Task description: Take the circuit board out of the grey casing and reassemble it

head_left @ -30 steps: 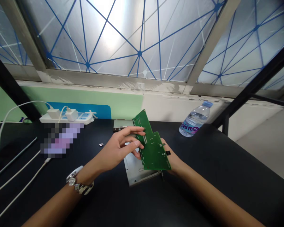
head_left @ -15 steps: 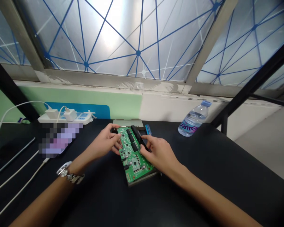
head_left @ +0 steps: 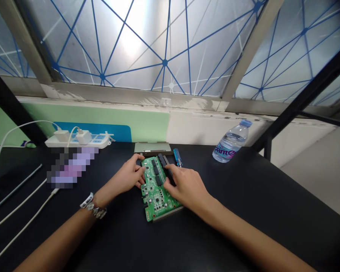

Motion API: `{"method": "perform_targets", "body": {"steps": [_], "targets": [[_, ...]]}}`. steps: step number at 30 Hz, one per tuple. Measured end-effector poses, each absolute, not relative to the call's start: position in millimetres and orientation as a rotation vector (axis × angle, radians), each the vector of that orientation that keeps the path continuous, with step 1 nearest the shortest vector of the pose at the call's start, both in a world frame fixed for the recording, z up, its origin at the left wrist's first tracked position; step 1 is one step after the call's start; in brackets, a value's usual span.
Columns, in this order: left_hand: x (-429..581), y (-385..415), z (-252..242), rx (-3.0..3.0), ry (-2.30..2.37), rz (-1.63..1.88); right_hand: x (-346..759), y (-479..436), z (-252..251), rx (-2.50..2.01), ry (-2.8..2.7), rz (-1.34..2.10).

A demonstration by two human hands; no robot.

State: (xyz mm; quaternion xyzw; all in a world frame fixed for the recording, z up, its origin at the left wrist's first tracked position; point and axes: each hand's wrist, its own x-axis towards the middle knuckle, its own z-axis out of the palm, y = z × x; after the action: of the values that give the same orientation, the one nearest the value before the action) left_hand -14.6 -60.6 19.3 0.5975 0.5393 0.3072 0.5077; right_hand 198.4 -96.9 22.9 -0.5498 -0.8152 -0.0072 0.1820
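Note:
A green circuit board [head_left: 153, 182] with dark chips and a long black connector block [head_left: 164, 162] lies between my hands. Pinched at the board's far left edge is my left hand [head_left: 130, 173], with a metal watch on its wrist. My right hand [head_left: 185, 185] grips the black connector along the right side, thumb and index finger on it. Under the board a grey metal casing [head_left: 170, 214] shows at the near edge; how much the board rests on it I cannot tell. Behind the board lies a flat metal plate [head_left: 152, 147], and a blue-handled screwdriver [head_left: 178, 156] lies to the right.
At the back left stands a white power strip [head_left: 102, 141] with plugged-in chargers. A pixelated phone-like object [head_left: 73, 170] and white cables [head_left: 25, 203] lie at left. A water bottle [head_left: 231, 143] leans in the view at right, near a black frame post [head_left: 268, 147].
The circuit board has shifted slightly left, its near left corner now jutting past the casing. Both hands have moved with it, and more of the screwdriver and plate shows.

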Motion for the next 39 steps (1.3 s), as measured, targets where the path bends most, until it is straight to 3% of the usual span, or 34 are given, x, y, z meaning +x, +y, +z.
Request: {"method": "perform_targets", "body": {"steps": [13, 24, 39], "targets": [[-18.0, -64.3, 18.6, 1.817, 1.428, 0.521, 198.8, -99.0, 19.8, -1.573, -2.424, -0.103], [-23.5, -56.2, 7.7, 2.064, 1.458, 0.621, 201.6, -103.1, 24.6, -1.471, -2.522, -0.073], [-32.1, -51.9, 13.0, 2.175, 1.585, 0.624, 207.3, -102.3, 32.3, -1.768, -2.397, -0.103]]}}
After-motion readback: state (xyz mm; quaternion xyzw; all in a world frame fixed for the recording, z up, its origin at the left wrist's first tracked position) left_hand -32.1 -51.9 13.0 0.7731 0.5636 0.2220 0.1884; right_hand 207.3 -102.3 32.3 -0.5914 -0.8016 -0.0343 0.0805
